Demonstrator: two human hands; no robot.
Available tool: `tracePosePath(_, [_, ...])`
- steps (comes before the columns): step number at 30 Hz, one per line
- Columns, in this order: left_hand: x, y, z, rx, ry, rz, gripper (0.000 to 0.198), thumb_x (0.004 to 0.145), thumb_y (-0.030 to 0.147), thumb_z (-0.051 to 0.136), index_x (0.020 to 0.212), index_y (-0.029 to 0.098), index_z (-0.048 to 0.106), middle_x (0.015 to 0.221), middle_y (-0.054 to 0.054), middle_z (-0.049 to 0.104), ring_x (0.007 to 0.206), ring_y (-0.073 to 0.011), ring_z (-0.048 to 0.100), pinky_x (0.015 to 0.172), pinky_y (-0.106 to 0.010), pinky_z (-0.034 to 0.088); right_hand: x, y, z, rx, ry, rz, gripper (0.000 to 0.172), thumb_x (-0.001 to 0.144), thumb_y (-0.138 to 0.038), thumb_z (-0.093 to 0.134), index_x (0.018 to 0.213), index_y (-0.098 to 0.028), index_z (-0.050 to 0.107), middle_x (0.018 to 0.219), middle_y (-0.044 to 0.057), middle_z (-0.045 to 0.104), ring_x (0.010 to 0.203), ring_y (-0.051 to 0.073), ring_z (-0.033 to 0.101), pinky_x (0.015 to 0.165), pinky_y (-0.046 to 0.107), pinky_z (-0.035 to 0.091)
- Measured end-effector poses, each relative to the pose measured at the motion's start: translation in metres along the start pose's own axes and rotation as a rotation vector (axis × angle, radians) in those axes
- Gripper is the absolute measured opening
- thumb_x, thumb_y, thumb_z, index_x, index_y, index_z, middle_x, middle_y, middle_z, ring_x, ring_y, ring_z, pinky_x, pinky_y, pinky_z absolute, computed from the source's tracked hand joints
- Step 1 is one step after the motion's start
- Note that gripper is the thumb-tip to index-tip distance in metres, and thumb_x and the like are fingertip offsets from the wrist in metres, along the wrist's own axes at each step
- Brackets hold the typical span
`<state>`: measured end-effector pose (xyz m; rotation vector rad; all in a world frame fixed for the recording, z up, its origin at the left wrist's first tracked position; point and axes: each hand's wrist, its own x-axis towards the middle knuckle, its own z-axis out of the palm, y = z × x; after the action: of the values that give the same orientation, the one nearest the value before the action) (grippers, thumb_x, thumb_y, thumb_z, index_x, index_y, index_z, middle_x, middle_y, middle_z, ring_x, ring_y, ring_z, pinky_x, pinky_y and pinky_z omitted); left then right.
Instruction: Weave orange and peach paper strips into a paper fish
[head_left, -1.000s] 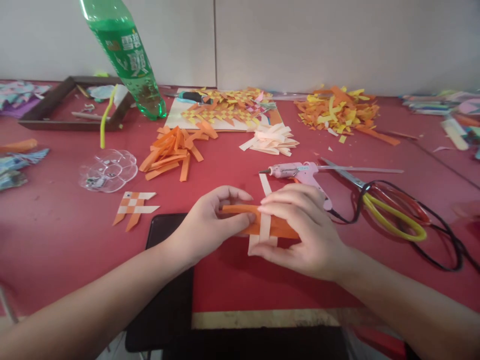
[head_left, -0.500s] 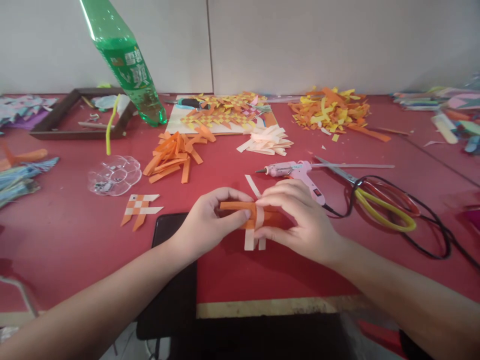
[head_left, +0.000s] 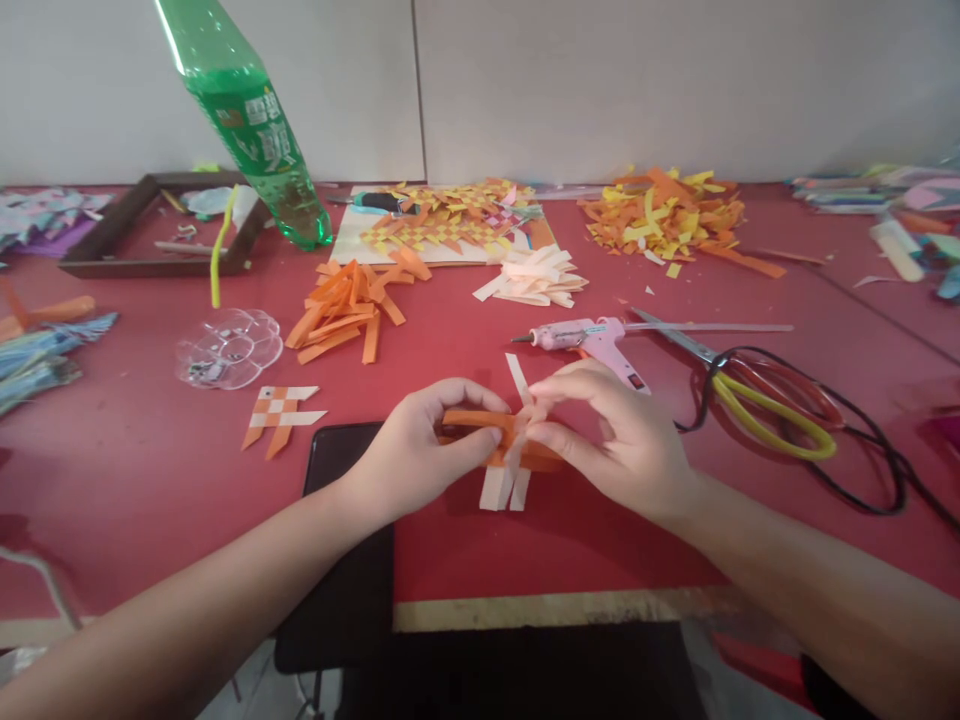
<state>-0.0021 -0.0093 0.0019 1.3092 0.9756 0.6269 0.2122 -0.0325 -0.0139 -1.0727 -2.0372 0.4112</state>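
Between my hands, above the red table, are orange paper strips (head_left: 480, 419) crossed with cream paper strips (head_left: 495, 488). My left hand (head_left: 427, 440) pinches the orange strips at their left side, thumb in front and fingers behind. A cream strip is pinched between the thumb and fingers of my right hand (head_left: 611, 425), where it crosses the orange ones. One cream end sticks up at the back and others hang toward me. Part of the weave is hidden behind my fingers. To the left lies a finished-looking woven paper fish (head_left: 281, 415) in orange and cream.
Orange strips (head_left: 349, 310) and cream strips (head_left: 534, 275) lie in piles behind my hands. A pink glue gun (head_left: 581, 338) and scissors (head_left: 772, 415) with a black cord are at right. A green bottle (head_left: 259, 130), clear flower-shaped dish (head_left: 229, 350) and dark frame (head_left: 150, 268) stand left.
My right hand has shifted slightly right and its fingers have closed on the cream strip, which now bends and twists across the orange strips. My left hand keeps its hold.
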Motion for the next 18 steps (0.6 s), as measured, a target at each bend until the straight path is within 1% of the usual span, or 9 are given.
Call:
tracePosePath(3, [-0.003, 0.0, 0.001, 0.006, -0.035, -0.024, 0.012, 0.081, 0.018, 0.067, 0.093, 0.018, 0.063, 0.085, 0.0, 0.07, 0.079, -0.013, 0.07, 0.07, -0.021, 0.053, -0.005, -0.001, 0.001, 0.061, 0.048, 0.144, 0.031, 0.089, -0.027, 0.065, 0.118, -0.027, 0.055, 0.087, 0.0, 0.07, 0.089, 0.018, 0.068, 0.087, 0.035, 0.052])
tracePosePath(6, [-0.004, -0.001, 0.003, 0.038, -0.048, -0.031, 0.014, 0.08, 0.021, 0.068, 0.093, 0.018, 0.063, 0.087, -0.001, 0.071, 0.08, -0.015, 0.071, 0.07, -0.023, 0.054, -0.004, -0.006, 0.001, 0.22, 0.065, 0.254, 0.026, 0.09, -0.03, 0.065, 0.113, -0.027, 0.055, 0.077, -0.003, 0.069, 0.079, 0.016, 0.07, 0.083, 0.032, 0.054])
tracePosePath(8, [-0.004, -0.001, 0.003, 0.074, -0.042, -0.007, 0.015, 0.079, 0.02, 0.068, 0.093, 0.018, 0.063, 0.089, -0.002, 0.071, 0.082, -0.0159, 0.071, 0.074, -0.025, 0.055, -0.002, -0.009, -0.001, 0.366, 0.062, 0.282, 0.021, 0.093, -0.033, 0.061, 0.111, -0.027, 0.055, 0.073, -0.003, 0.069, 0.073, 0.015, 0.07, 0.079, 0.032, 0.056])
tracePosePath(9, [-0.004, -0.001, 0.002, 0.084, -0.037, 0.005, 0.015, 0.079, 0.019, 0.069, 0.093, 0.018, 0.063, 0.091, -0.002, 0.072, 0.084, -0.0164, 0.071, 0.076, -0.026, 0.055, -0.002, -0.011, -0.002, 0.417, 0.064, 0.285, 0.019, 0.094, -0.035, 0.058, 0.111, -0.027, 0.054, 0.074, -0.003, 0.07, 0.075, 0.016, 0.071, 0.078, 0.033, 0.056])
tracePosePath(11, [-0.004, -0.001, 0.002, 0.075, -0.027, 0.014, 0.016, 0.079, 0.019, 0.069, 0.093, 0.018, 0.063, 0.093, -0.002, 0.072, 0.089, -0.0176, 0.071, 0.079, -0.028, 0.056, -0.002, -0.012, -0.002, 0.447, 0.074, 0.28, 0.02, 0.098, -0.039, 0.05, 0.113, -0.027, 0.054, 0.079, 0.001, 0.073, 0.086, 0.019, 0.072, 0.082, 0.036, 0.056])
tracePosePath(13, [-0.004, 0.0, 0.001, 0.032, -0.027, -0.004, 0.016, 0.079, 0.02, 0.069, 0.094, 0.018, 0.063, 0.092, -0.002, 0.072, 0.09, -0.0179, 0.072, 0.08, -0.028, 0.056, -0.003, -0.012, -0.002, 0.404, 0.083, 0.27, 0.024, 0.1, -0.041, 0.045, 0.117, -0.027, 0.054, 0.09, 0.004, 0.075, 0.102, 0.022, 0.07, 0.09, 0.04, 0.054])
tracePosePath(15, [-0.003, -0.001, 0.001, -0.003, -0.005, -0.021, 0.017, 0.079, 0.022, 0.071, 0.093, 0.018, 0.063, 0.092, -0.002, 0.072, 0.09, -0.0175, 0.071, 0.08, -0.027, 0.056, -0.002, -0.009, -0.003, 0.321, 0.101, 0.245, 0.026, 0.1, -0.038, 0.045, 0.122, -0.026, 0.052, 0.104, 0.006, 0.074, 0.11, 0.023, 0.066, 0.096, 0.043, 0.051])
tracePosePath(17, [-0.003, -0.002, 0.001, -0.037, 0.047, -0.026, 0.017, 0.079, 0.026, 0.074, 0.091, 0.018, 0.064, 0.094, -0.002, 0.073, 0.092, -0.0171, 0.071, 0.081, -0.025, 0.056, 0.0, -0.003, -0.007, 0.148, 0.146, 0.206, 0.025, 0.097, -0.031, 0.05, 0.122, -0.026, 0.053, 0.114, 0.008, 0.07, 0.111, 0.024, 0.064, 0.097, 0.045, 0.05])
tracePosePath(18, [-0.002, -0.003, 0.0, -0.067, 0.078, -0.028, 0.018, 0.078, 0.027, 0.075, 0.09, 0.018, 0.065, 0.095, -0.002, 0.073, 0.093, -0.0167, 0.07, 0.081, -0.025, 0.056, 0.002, 0.002, -0.01, 0.008, 0.16, 0.178, 0.024, 0.095, -0.028, 0.052, 0.119, -0.025, 0.055, 0.115, 0.009, 0.068, 0.111, 0.026, 0.063, 0.097, 0.047, 0.049])
